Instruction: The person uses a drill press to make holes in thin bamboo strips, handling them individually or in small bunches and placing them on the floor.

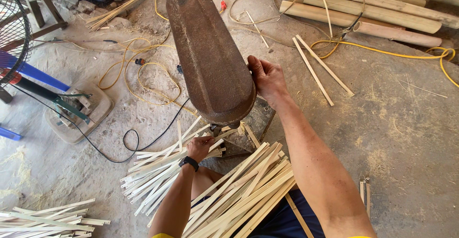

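Observation:
A tall rusty brown machine housing (210,56) stands in front of me on a dark metal base (258,123). My right hand (266,77) rests against the housing's right side, fingers on its edge. My left hand (200,147), with a black watch on the wrist, is closed on a thin pale bamboo strip (217,144) just below the housing. A pile of split bamboo strips (239,190) lies across my lap. More strips (153,171) fan out on the ground at the left.
Whole bamboo poles (377,13) lie at the top right, with loose strips (320,68) near them. Yellow cable (143,75) and black cable (129,147) loop over the dusty floor. A fan on a stand (12,32) stands at left; another strip pile (48,219) lies at bottom left.

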